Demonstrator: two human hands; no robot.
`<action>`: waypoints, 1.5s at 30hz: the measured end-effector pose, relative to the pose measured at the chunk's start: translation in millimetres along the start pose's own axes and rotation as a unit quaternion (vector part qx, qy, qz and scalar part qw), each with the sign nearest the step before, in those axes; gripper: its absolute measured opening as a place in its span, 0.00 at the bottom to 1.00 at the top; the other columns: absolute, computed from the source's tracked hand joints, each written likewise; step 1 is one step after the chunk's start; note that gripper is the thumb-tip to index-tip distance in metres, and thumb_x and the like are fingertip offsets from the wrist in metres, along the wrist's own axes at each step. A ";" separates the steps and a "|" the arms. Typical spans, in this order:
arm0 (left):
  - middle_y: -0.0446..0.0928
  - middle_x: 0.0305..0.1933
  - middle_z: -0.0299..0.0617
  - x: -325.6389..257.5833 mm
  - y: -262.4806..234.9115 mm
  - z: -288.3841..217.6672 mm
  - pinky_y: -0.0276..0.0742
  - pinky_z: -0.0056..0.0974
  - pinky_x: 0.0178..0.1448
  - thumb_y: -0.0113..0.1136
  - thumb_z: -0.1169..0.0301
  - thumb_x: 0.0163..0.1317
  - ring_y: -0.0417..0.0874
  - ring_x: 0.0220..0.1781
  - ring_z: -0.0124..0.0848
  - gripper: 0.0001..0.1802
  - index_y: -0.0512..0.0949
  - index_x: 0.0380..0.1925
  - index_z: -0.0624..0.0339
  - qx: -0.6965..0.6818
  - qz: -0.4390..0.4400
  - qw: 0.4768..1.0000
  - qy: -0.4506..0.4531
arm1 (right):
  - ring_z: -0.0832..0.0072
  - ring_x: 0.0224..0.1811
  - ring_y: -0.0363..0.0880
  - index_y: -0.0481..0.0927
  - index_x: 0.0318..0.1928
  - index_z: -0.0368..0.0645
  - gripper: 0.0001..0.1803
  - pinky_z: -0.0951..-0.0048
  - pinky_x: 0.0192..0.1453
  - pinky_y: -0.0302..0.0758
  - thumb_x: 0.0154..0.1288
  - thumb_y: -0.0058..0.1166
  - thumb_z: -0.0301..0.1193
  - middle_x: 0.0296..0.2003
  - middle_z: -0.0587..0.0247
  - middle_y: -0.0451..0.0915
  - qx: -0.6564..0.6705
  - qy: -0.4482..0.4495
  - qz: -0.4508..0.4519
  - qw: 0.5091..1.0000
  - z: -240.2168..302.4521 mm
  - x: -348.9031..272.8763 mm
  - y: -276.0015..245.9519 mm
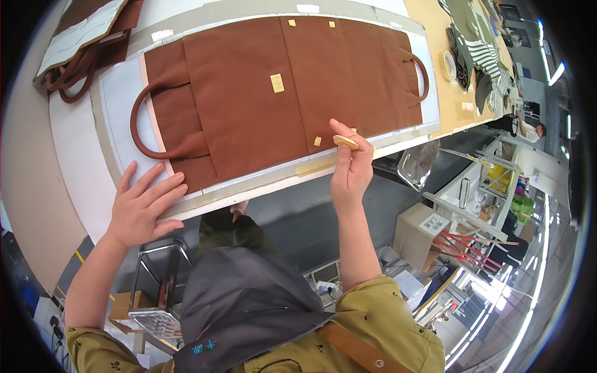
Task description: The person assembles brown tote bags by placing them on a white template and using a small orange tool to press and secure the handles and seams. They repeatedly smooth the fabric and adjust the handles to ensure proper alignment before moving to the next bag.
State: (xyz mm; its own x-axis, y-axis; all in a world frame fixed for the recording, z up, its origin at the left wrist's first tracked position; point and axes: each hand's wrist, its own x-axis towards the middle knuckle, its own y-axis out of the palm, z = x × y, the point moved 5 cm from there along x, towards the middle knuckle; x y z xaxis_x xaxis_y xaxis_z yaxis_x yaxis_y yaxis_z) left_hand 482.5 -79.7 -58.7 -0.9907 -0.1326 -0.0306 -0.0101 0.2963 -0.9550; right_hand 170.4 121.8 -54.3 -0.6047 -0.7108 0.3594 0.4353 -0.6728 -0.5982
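Observation:
A brown leather-like bag panel (242, 112) lies flat on a white sheet on the worktable, with a rounded handle (138, 124) at its left end and another handle (425, 78) at its right end. Several small yellow pieces, one of them a larger yellow rectangle (277, 83), sit on the panel. My left hand (144, 208) is open, its fingers spread over the panel's near left corner. Above the near edge, my right hand (352, 168) pinches a small flat pale-yellow piece (346, 142) whose kind I cannot make out.
More brown bag parts with handles (87, 56) lie at the far left. A tape roll (449, 64) and striped fabric (485, 59) rest on the table at right. Below the table edge stand a metal stool (158, 280) and a cardboard box (420, 233). Another person (530, 132) is far right.

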 end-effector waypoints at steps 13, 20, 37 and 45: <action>0.76 0.68 0.29 -1.0 0.5 1.1 0.44 0.61 0.82 0.60 0.36 0.58 0.71 0.73 0.39 0.36 0.79 0.62 0.40 -0.013 0.012 1.000 0.022 | 0.73 0.52 0.82 0.68 0.51 0.37 0.07 0.74 0.59 0.75 0.82 0.43 0.28 0.49 0.53 0.85 0.045 0.103 -0.025 0.993 -26.1 77.4 -24.3; 0.75 0.70 0.32 55.1 -33.7 -0.4 0.47 0.57 0.81 0.66 0.54 0.59 0.68 0.76 0.39 0.31 0.77 0.64 0.42 -0.025 -0.033 0.995 -0.091 | 0.72 0.45 0.80 0.77 0.51 0.39 0.09 0.72 0.56 0.73 0.80 0.46 0.30 0.47 0.62 0.86 -0.058 0.105 -0.006 0.993 -67.7 145.8 -60.4; 0.75 0.67 0.36 260.9 -32.4 35.0 0.58 0.53 0.77 0.67 0.70 0.63 0.70 0.74 0.40 0.27 0.76 0.63 0.52 -0.045 -0.120 0.932 -0.339 | 0.66 0.63 0.81 0.76 0.54 0.46 0.12 0.58 0.68 0.66 0.71 0.56 0.25 0.56 0.67 0.85 -0.042 -0.126 0.246 0.960 -107.8 236.0 14.5; 0.79 0.42 0.31 270.8 -32.9 48.0 0.67 0.42 0.55 0.76 0.72 0.50 0.80 0.49 0.33 0.16 0.85 0.41 0.50 -0.112 -0.234 0.912 -0.319 | 0.67 0.63 0.81 0.75 0.42 0.49 0.06 0.59 0.69 0.60 0.68 0.58 0.26 0.58 0.67 0.84 -0.033 -0.099 0.276 0.955 -111.8 239.7 13.8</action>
State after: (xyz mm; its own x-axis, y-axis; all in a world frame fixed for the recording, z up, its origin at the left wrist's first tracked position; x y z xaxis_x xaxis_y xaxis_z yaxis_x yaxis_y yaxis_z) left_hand 221.1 -170.7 -49.7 -0.5910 -0.7959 0.1311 -0.5094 0.2423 -0.8257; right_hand -43.0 -34.9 -56.5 -0.1544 -0.9829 0.1004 0.6044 -0.1743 -0.7774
